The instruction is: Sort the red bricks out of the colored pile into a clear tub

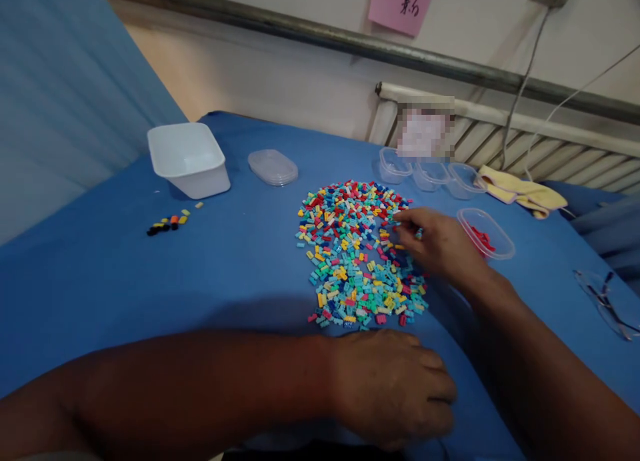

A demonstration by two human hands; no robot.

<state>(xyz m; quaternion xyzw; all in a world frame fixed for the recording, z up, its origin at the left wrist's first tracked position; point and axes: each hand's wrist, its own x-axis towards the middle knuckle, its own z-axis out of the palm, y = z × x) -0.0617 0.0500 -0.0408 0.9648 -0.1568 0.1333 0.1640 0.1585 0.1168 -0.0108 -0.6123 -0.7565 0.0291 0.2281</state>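
Brick pile [357, 251] on table [240, 261]: right hand [433, 241] fingers pinched at its edge, contents unclear; left hand [393, 384] loosely curled, empty.

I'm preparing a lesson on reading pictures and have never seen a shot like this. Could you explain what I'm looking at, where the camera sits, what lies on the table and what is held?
A camera worn on a person's head looks down at their bare hands. On the blue table lies a pile of small coloured bricks. The right hand reaches into it, fingertips pinched on bricks. The left hand rests curled on the cloth, seemingly empty. Nearby: a white tub, stacked lids, clear cups, and a small container of red bricks.
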